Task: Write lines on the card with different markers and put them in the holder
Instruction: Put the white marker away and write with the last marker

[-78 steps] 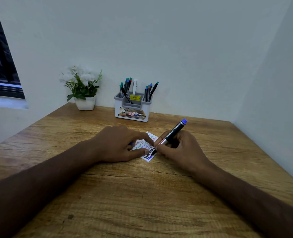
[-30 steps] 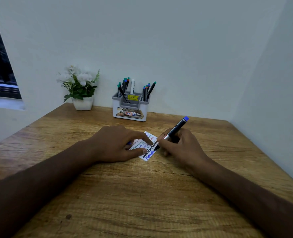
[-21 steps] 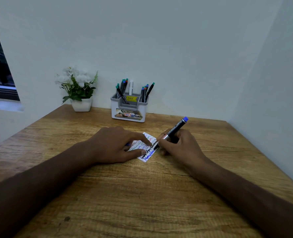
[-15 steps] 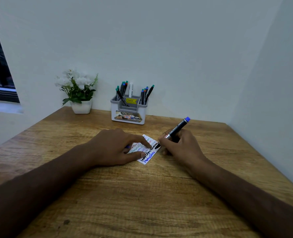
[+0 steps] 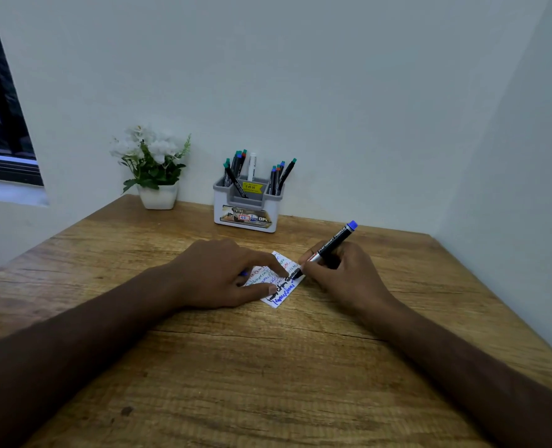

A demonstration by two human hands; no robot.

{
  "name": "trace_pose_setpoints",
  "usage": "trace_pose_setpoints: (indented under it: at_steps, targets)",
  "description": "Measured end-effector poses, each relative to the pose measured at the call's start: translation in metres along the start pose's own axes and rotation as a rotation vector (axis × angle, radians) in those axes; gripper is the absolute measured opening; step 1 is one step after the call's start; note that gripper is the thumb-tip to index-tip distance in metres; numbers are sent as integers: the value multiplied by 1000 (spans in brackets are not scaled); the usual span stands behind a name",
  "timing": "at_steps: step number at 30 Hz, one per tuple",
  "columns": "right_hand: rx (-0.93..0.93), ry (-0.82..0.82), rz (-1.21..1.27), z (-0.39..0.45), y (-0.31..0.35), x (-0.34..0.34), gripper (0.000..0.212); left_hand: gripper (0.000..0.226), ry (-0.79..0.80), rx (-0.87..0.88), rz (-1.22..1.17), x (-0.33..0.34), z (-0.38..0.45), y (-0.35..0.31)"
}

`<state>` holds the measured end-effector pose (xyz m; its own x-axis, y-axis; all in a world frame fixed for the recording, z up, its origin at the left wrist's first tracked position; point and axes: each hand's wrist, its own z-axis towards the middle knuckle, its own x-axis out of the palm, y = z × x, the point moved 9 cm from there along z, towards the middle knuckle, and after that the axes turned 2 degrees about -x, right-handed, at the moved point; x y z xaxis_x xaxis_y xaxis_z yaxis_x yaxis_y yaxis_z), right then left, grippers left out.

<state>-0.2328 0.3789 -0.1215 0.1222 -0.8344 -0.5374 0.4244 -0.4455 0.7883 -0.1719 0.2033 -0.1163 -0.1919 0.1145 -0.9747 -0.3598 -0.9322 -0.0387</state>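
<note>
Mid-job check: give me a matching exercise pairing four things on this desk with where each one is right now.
Things:
1. marker
2. card
3. holder
4. flower pot

Places:
A. by the back wall, left of the pens
B. gripped in the right hand
C. by the back wall, full of pens
D. flat on the table, under the left hand's fingers

Pairs: 1-B, 2-D, 3-C, 4-A

One card (image 5: 279, 287) lies on the one desk (image 5: 268, 367), and one marker (image 5: 331, 247) is out over it. One holder (image 5: 247, 210) at twelve o'clock carries about eight more markers (image 5: 236, 171), and one potted plant (image 5: 153, 171) stands at eleven o'clock.
</note>
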Motion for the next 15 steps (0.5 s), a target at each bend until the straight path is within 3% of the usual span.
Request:
trace_pose_setpoints:
  at_steps: [15]
  targets:
    - [2, -32, 14, 0, -2, -4, 8, 46, -10, -9, -7, -3, -2, -1]
